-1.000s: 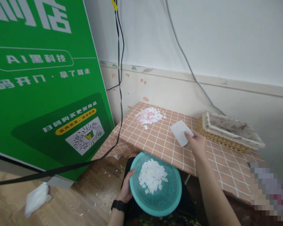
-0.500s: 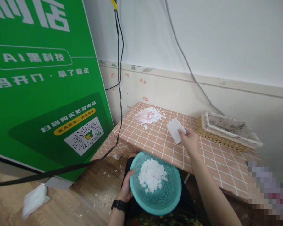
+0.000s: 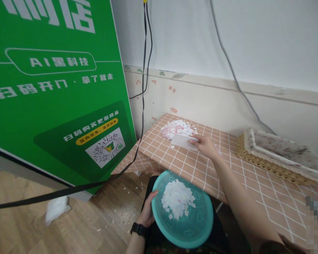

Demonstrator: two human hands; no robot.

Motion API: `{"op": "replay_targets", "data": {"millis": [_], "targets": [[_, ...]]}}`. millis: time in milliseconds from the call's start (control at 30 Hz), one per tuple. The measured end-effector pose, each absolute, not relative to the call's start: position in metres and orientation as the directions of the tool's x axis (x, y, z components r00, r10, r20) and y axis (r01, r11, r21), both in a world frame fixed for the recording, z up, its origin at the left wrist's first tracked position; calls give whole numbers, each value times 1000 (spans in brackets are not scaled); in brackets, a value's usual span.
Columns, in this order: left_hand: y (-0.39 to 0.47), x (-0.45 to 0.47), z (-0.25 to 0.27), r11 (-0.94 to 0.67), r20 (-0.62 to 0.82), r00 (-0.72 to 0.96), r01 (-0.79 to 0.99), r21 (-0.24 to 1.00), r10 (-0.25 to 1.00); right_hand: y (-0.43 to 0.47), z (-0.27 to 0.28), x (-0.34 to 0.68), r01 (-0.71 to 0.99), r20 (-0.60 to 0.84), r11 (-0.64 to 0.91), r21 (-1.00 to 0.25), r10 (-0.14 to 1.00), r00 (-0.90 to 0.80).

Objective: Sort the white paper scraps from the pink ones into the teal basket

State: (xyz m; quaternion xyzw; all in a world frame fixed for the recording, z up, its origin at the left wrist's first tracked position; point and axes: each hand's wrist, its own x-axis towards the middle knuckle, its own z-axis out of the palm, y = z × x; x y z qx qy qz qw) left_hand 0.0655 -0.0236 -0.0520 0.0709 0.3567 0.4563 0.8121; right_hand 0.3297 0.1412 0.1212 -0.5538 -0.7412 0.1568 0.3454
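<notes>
My right hand (image 3: pixel 205 145) pinches a white card (image 3: pixel 184 141) by its right end. The card is at the near edge of a heap of white and pinkish paper scraps (image 3: pixel 178 126) on the table, covering part of it; whether they touch I cannot tell. My left hand (image 3: pixel 148 210) grips the left rim of a teal plastic colander (image 3: pixel 187 238), which rests on my lap below the table edge. Inside the colander lies a pile of small white paper pieces (image 3: pixel 178 199).
A brown checked cloth covers the table (image 3: pixel 201 165). Towards its right stands a cloth-lined wicker basket (image 3: pixel 278 158). At left rises a green cabinet (image 3: pixel 69 88), with a black strap (image 3: pixel 122 173) running across it. A white bag (image 3: pixel 57 209) and scattered scraps lie on the floor.
My right hand has carried the card left, to the paper heap, and turned it more level. The left hand still grips the colander. The view has shifted slightly left.
</notes>
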Motion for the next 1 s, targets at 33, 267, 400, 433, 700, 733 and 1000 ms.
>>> {"op": "replay_targets", "data": {"millis": [33,267,400,433,700,733,1000], "targets": [[-23,65,-53,572,-515,328,-692,440,792,140,124,335,734,323,320,-599,935,-145],[-24,65,-56,599,-521,355,-672,435,776,137,129,337,750,371,248,-613,929,-5],[-24,64,-55,595,-514,357,-678,431,780,141,118,331,698,342,304,-649,936,-90],[-24,64,-55,595,-512,360,-680,428,780,142,118,333,695,326,299,-654,940,-98],[-23,64,-56,596,-522,354,-683,421,776,151,120,337,648,314,278,-709,947,-62],[-23,64,-56,597,-526,352,-682,422,774,153,118,334,637,323,301,-710,942,-86],[-28,61,-47,537,-574,259,-747,391,777,161,96,333,398,266,215,-892,961,77]]}}
